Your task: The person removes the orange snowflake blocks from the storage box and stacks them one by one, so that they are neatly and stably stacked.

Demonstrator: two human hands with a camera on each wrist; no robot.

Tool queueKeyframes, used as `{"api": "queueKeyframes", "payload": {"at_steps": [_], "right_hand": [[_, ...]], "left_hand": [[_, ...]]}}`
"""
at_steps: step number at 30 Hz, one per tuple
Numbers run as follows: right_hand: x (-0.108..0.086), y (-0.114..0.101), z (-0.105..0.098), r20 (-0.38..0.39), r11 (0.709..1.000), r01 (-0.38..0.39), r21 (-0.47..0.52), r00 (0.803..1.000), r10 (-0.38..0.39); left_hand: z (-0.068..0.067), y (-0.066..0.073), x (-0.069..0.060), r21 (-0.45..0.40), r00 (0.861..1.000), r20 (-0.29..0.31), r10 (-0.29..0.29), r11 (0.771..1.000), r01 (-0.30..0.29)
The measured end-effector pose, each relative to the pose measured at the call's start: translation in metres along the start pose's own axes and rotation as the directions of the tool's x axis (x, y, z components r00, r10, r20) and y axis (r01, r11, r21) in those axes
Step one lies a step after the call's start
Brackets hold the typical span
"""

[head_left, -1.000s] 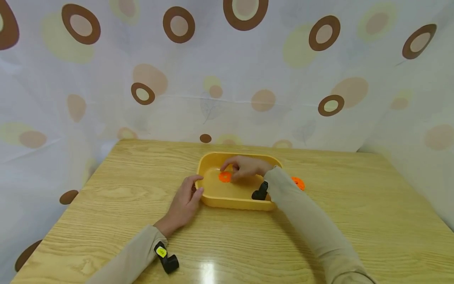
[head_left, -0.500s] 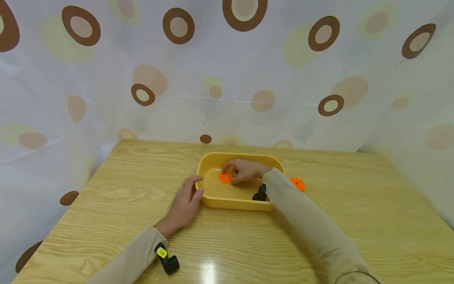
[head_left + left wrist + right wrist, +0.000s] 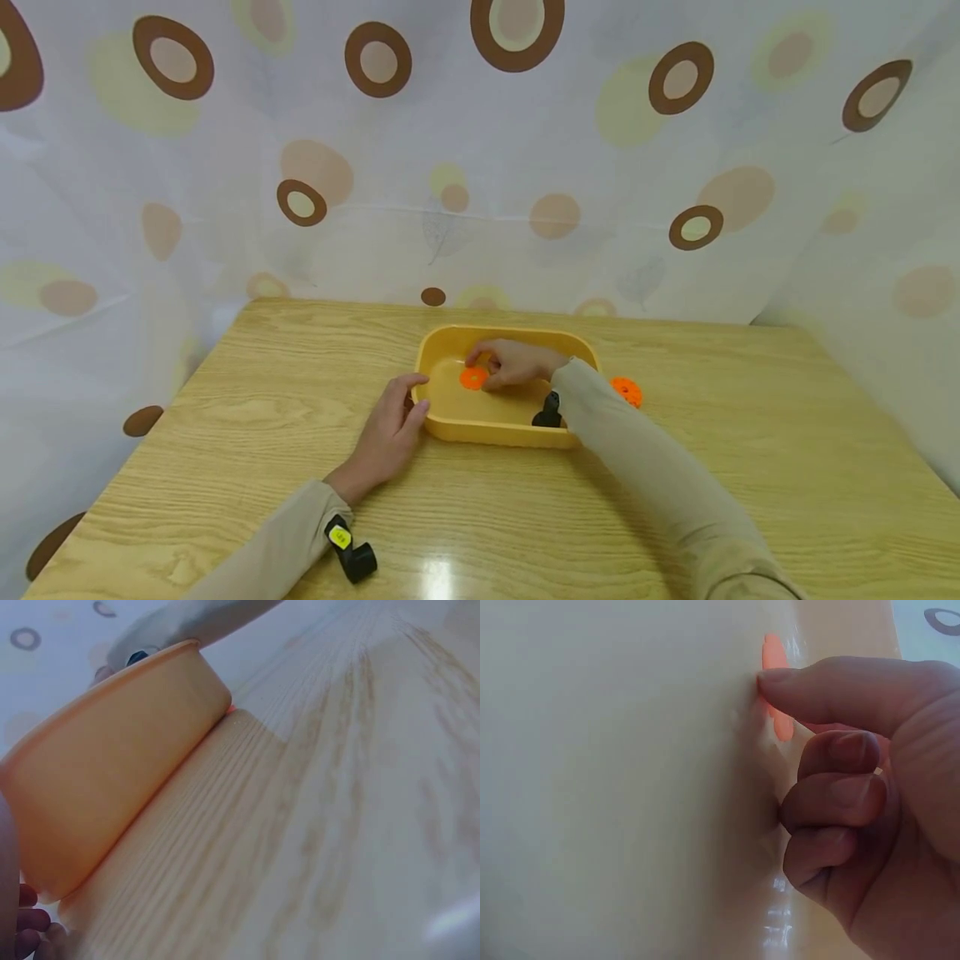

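A yellow tray [image 3: 495, 434] with raised walls stands on the wooden table. My left hand [image 3: 386, 429] holds its left end, index finger and thumb at the rim, other fingers against the outer wall. Inside the tray, my right hand [image 3: 513, 363] has its thumb and index finger at the edges of an orange notched plastic disc [image 3: 473, 378], which lies flat on the tray floor. In the right wrist view the thumb touches the disc [image 3: 776, 656], while the other fingers are curled into the palm. The index fingertip is hidden there.
A second orange notched disc [image 3: 627, 392] lies on the table just right of the tray, partly behind the right sleeve [image 3: 637, 458]. Black wrist cameras sit on the left sleeve [image 3: 349, 548] and the right wrist [image 3: 550, 410]. A patterned curtain [image 3: 480, 150] hangs behind the table.
Both hands, the tray and the discs keep nearly the same places. The whole head view has shifted slightly; the right thumb and index finger stay at the disc.
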State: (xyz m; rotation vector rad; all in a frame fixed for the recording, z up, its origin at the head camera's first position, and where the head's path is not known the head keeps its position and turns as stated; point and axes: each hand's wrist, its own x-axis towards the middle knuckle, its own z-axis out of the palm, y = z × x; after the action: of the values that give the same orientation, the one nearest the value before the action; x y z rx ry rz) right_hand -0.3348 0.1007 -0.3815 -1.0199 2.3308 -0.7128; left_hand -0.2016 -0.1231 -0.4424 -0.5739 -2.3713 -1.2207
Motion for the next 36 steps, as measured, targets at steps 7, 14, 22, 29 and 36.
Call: {"api": "queueKeyframes", "payload": {"at_steps": [7,14,22,29,36], "right_hand": [[-0.003,-0.005,0.0,0.034,0.998,-0.05,0.042,0.998,0.048],[-0.002,-0.007,0.001,0.016,0.999,-0.021,0.045,1.0,0.02],[0.001,-0.003,-0.002,0.051,0.991,0.078,-0.104,0.996,-0.073],[-0.004,-0.001,-0.007,0.011,0.997,0.06,-0.049,0.998,-0.06],[-0.01,-0.01,-0.014,-0.105,0.997,0.035,0.067,0.994,-0.028]], "left_hand": [[0.002,0.0,0.0,-0.001,1.0,0.005,0.003,1.0,-0.003],[-0.001,-0.001,-0.001,0.004,1.0,-0.005,-0.003,1.0,0.003],[0.001,-0.002,0.001,-0.004,1.0,-0.007,0.002,1.0,-0.002],[0.003,0.001,0.002,-0.008,1.0,0.007,-0.008,1.0,0.008],[0.003,0.0,0.001,0.009,1.0,-0.017,-0.018,1.0,0.018]]}}
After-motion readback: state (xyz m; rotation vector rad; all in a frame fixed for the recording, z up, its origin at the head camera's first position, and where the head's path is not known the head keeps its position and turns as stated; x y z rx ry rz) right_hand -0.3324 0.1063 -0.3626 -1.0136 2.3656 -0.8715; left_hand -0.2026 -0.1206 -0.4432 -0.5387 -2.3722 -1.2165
